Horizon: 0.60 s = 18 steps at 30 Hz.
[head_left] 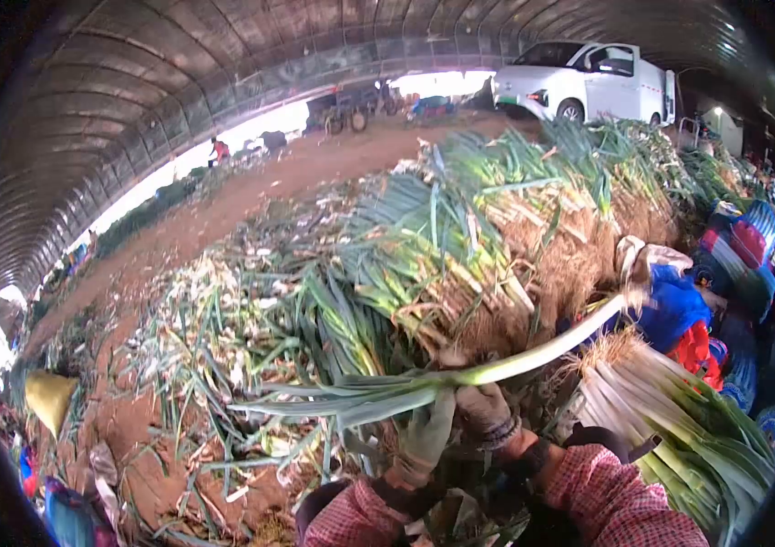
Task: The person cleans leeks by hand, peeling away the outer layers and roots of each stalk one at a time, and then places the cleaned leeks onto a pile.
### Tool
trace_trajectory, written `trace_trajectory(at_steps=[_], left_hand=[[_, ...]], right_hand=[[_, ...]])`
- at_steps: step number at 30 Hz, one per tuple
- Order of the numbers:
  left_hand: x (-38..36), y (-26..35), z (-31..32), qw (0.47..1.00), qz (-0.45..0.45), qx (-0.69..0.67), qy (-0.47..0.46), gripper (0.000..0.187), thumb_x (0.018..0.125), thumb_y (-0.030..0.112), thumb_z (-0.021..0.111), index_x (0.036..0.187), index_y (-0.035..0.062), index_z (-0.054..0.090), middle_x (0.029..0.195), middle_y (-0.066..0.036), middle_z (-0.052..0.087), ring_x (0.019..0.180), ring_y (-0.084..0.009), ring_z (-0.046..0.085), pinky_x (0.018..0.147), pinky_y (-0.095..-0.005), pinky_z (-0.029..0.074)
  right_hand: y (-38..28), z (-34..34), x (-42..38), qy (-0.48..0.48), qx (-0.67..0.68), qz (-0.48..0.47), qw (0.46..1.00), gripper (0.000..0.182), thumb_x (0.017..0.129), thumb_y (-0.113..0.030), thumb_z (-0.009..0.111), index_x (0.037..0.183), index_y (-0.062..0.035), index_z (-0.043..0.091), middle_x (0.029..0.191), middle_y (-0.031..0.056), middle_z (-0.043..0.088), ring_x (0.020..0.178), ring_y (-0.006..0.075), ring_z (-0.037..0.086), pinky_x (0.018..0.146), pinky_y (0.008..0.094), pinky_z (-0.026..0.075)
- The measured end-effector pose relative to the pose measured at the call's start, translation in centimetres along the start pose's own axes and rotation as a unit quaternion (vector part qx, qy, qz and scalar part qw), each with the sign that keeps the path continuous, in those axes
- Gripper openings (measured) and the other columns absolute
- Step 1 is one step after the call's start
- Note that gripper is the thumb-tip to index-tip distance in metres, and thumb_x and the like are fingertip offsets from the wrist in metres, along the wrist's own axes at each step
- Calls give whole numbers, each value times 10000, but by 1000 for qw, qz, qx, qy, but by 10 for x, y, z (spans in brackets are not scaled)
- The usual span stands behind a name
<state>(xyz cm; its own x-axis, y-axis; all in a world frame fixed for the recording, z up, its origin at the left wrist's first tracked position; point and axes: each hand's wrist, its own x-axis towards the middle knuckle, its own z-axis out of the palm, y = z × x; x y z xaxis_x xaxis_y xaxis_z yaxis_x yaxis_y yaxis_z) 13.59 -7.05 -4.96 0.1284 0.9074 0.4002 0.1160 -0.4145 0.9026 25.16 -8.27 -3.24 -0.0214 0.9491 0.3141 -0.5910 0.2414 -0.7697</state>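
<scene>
A long green onion lies across in front of me, its pale root end to the upper right and its leaves spread to the left. My left hand, in a light glove, is closed around the base of the leaves. Just right of it, my gloved right hand grips the underside of the stalk. A pile of green onions with tangled brown roots rises beyond my hands. To the right of my right arm lies a sorted bundle of green onions, white stalks together and roots toward the pile.
Loose leaves and peelings litter the ground to the left. A yellow sack lies farther left. A white truck stands behind the pile. People in colourful clothing are close on the right; another person is far back.
</scene>
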Motion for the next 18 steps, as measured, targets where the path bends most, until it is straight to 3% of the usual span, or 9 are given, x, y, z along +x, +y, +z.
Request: trace_trajectory(at_steps=[5,7,9,11,14,15,16,17,18], left_hand=[[8,44,-15,987,81,-80,-116,347,898,148,522,1215,14,481,1129,-100,560,998,-187,529,895,-317,402],[4,47,-15,955,30,-199,-218,294,900,106,521,1171,-7,508,1139,-94,560,1078,-173,505,959,-288,364],[2,40,-15,952,86,-159,-248,327,878,125,567,1176,5,506,1117,-100,578,1068,-164,529,934,-295,398],[-5,15,-8,961,60,3,-270,360,837,193,631,1142,27,537,1041,-113,615,943,-170,603,820,-274,476],[-10,-26,-1,950,51,14,-309,330,831,209,637,1112,57,558,1005,-120,628,919,-185,620,798,-290,492],[-10,-34,1,948,47,12,-314,330,831,209,637,1112,57,558,1005,-120,628,919,-185,620,798,-290,492],[-9,-39,2,948,48,41,-313,323,830,212,637,1104,59,563,999,-118,628,908,-188,622,791,-292,495],[-8,-40,3,946,48,69,-314,316,829,215,637,1095,60,567,992,-115,629,896,-191,624,783,-294,497],[-5,-29,-1,937,39,94,-335,323,857,251,603,1104,47,561,1020,-85,619,949,-193,598,805,-318,482]], right_hand=[[-67,28,16,20,28,-190,981,324,840,-228,614,1085,-31,534,1078,90,571,995,194,525,906,351,412],[-108,28,14,58,21,-207,976,294,839,-300,603,1028,-85,537,987,81,587,950,228,546,877,424,430],[-158,28,11,103,20,-231,967,274,837,-371,592,972,-138,539,895,71,604,905,263,566,849,498,448],[-216,10,4,89,-67,-302,947,258,828,-372,608,942,-147,555,860,23,579,883,223,537,817,436,445],[-317,-9,-25,160,-255,-363,882,284,840,-354,607,981,-115,548,888,44,584,843,222,551,767,375,450],[-359,-39,-37,145,-279,-389,866,212,878,-200,569,1063,-103,538,942,69,587,845,238,562,775,374,466],[-395,-40,-58,125,-521,-408,739,280,851,-134,547,1127,-102,511,970,99,585,877,271,565,779,376,468],[-432,-40,-80,215,-806,-418,360,370,823,-69,524,1190,-101,485,998,130,583,909,303,567,783,378,470],[-468,-41,-101,255,-844,-463,93,469,796,-4,502,1254,-100,458,1026,160,581,941,336,570,787,380,472]])
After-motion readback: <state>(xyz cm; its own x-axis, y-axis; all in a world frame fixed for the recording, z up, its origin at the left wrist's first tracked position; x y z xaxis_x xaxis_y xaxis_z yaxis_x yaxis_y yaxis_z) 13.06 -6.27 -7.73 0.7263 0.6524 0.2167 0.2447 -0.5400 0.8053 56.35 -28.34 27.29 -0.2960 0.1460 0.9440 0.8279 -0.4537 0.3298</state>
